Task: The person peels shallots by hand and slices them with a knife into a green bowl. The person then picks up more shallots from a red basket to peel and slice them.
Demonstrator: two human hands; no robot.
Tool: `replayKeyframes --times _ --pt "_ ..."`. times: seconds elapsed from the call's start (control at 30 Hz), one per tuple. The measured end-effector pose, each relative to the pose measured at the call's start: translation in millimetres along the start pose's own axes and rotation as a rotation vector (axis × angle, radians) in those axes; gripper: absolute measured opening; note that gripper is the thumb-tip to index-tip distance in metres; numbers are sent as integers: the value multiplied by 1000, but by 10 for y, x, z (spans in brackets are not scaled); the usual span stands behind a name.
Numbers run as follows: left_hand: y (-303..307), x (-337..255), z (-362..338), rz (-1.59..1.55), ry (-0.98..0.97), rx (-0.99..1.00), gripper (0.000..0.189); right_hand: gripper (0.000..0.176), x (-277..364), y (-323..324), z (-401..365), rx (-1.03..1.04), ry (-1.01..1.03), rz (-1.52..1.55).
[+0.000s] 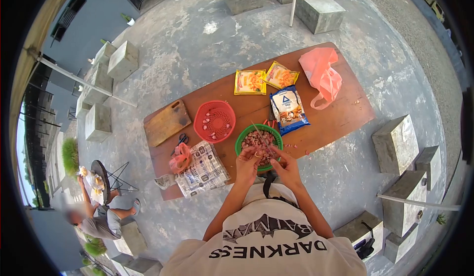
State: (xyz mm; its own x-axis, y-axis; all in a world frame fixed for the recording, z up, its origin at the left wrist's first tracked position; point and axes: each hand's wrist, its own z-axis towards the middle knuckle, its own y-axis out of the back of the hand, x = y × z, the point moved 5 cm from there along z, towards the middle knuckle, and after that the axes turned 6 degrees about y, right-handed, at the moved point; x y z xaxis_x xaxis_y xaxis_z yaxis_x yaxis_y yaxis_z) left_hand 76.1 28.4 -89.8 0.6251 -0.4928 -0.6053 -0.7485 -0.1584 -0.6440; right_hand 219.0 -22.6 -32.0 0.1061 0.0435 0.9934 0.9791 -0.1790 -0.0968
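Over a green basket (238, 143) full of small reddish-brown bulbs (256, 140), which look like shallots, both hands work close together. My left hand (248, 161) is closed in a pinch at the basket's near left rim; what is between its fingertips is too small to make out. My right hand (286, 167) is closed on a long thin knife-like tool (259, 133), its tip pointing away and to the left over the bulbs. To the left sits a red basket (199, 124) with several pale pink bulbs (208, 127) in it.
The wooden table (247, 109) bears a cutting board (168, 123), scissors (183, 139), an orange plastic bag (181, 158), folded newspaper (203, 170), yellow packets (250, 82), a blue-white packet (289, 109) and a pink bag (321, 71). A seated person (101, 224) is at left; concrete blocks (395, 143) stand around.
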Motion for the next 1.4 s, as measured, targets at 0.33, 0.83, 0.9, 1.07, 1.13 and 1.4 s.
replayKeyframes --times 0.33,0.83,0.9,1.07,1.13,1.4 --pt "-195 -317 -203 463 -207 53 12 32 -18 -133 147 -95 44 -109" --pt "162 -408 -201 111 -106 -24 9 46 -113 -347 124 140 -141 76" --pt "181 -411 -207 143 -163 -45 9 46 -73 -442 127 186 58 -59" --pt "193 -391 -216 165 -244 -37 10 46 -85 -581 57 170 5 47" --pt "182 -365 -223 164 -256 -26 12 46 -137 -578 22 163 -10 55" --pt "97 -368 -251 293 -303 105 9 43 -131 -504 -138 98 -208 329"
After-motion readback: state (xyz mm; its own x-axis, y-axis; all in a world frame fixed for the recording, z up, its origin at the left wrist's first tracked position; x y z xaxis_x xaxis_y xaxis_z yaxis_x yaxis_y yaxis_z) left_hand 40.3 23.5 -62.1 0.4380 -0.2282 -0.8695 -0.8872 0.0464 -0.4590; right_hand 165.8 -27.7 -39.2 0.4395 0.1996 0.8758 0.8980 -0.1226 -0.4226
